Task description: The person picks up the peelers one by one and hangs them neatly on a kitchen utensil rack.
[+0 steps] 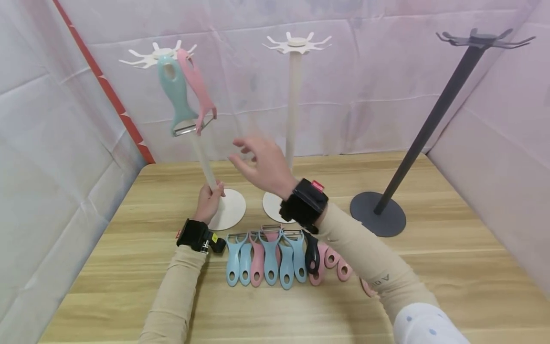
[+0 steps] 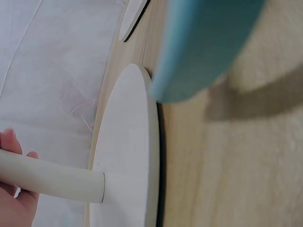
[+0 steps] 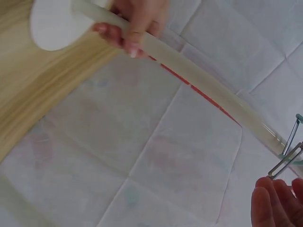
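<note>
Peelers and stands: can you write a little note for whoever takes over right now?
Left hand grips the pole of the left white stand, low down near its base.
Right hand is open in the air beside that pole, holding nothing.
Done: a teal peeler and a pink peeler hang from the stand's top hooks.
Left: a row of blue, pink and black peelers on the table lies by the wrists. The middle white stand and the dark stand carry none.
</note>
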